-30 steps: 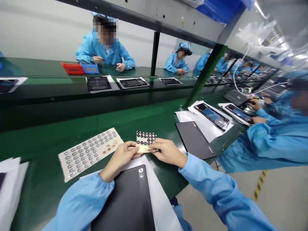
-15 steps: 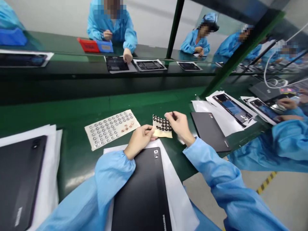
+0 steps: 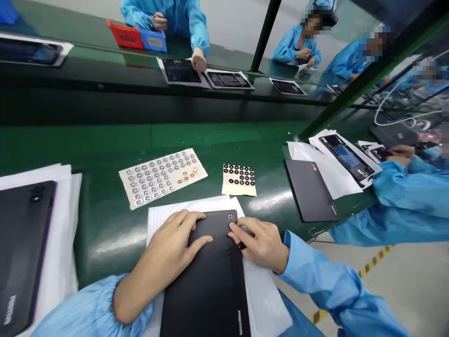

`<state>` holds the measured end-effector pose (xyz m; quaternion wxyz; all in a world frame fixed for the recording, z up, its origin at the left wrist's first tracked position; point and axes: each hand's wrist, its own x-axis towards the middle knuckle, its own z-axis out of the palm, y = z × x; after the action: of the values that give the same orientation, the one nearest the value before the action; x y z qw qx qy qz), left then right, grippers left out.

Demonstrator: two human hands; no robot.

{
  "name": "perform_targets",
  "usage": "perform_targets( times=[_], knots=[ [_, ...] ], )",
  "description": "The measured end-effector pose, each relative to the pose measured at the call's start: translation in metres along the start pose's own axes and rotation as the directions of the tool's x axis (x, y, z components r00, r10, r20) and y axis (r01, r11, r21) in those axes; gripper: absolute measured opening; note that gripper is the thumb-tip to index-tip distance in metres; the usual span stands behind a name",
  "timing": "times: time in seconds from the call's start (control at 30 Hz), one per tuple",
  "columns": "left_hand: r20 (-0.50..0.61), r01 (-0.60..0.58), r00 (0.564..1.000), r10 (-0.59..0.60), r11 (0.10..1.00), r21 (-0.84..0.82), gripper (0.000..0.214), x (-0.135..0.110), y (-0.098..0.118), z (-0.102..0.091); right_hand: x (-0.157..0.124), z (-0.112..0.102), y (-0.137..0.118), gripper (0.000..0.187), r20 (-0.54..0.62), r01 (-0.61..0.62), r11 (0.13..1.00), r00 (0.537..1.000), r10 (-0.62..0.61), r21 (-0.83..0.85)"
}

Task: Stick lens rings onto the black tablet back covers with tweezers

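A black tablet [image 3: 206,276] lies face down on white paper [image 3: 182,213], its back towards me and a small camera opening [image 3: 230,216] at its top edge. My left hand [image 3: 168,252] rests flat on that back with the fingers apart, holding nothing. My right hand [image 3: 261,243] sits by the camera opening, pinching dark tweezers [image 3: 241,245]. Beyond them lies a cream sheet of black rings [image 3: 239,180], touched by neither hand. Further left is a larger sheet of small grey rings [image 3: 162,177] with a few red-marked ones.
On the green bench, a black tablet [image 3: 24,248] lies on white sheets at the left, and a dark grey tablet [image 3: 310,189] at the right. A co-worker's hands [image 3: 398,154] work on an opened tablet [image 3: 379,153]. Other workers sit across the bench.
Both hands have moved down from the black-ring sheet onto the tablet. That sheet, held earlier, now lies flat on the bench. The view has tilted downward.
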<state>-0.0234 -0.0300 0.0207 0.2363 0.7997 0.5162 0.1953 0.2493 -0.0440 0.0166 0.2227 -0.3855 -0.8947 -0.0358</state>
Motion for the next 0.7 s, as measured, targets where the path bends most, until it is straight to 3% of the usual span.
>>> perform_targets(
  times=[0.1,0.17,0.3,0.4,0.47,0.53,0.63,0.7],
  knots=[
    [0.002,0.008,1.000,-0.008,1.000,-0.017,0.038,0.002,0.002,0.000,0.001,-0.003,-0.010,0.029,0.097,0.038,0.988,0.995,-0.024,-0.148],
    [0.014,0.028,1.000,-0.027,0.999,-0.021,0.037,0.002,0.005,-0.002,0.002,-0.007,-0.014,0.029,0.156,0.066,0.986,0.987,-0.042,-0.150],
    [0.100,0.085,0.992,-0.079,0.995,-0.057,0.027,0.010,0.004,-0.014,0.017,-0.023,0.002,0.027,0.279,0.055,0.997,0.958,-0.068,0.057],
    [-0.015,0.083,0.997,-0.082,0.995,0.058,0.024,0.027,-0.014,-0.029,0.056,-0.027,0.021,0.023,0.299,-0.102,0.949,0.954,0.009,0.297],
    [-0.201,0.143,0.975,-0.092,0.956,0.255,0.032,0.038,-0.033,-0.038,0.096,-0.017,0.024,0.021,0.243,-0.185,0.898,0.966,0.091,0.399],
    [-0.309,0.243,0.943,-0.126,0.893,0.377,0.039,0.045,-0.052,-0.041,0.139,0.005,0.018,0.016,0.264,-0.197,0.873,0.961,0.082,0.446],
    [-0.287,0.305,0.936,-0.202,0.873,0.381,0.043,0.046,-0.070,-0.037,0.192,0.042,-0.003,0.019,0.428,-0.285,0.908,0.893,0.135,0.308],
    [-0.264,0.304,0.940,-0.215,0.878,0.368,0.040,0.042,-0.075,-0.033,0.213,0.060,-0.017,0.021,0.472,-0.313,0.917,0.866,0.167,0.249]
  ],
)
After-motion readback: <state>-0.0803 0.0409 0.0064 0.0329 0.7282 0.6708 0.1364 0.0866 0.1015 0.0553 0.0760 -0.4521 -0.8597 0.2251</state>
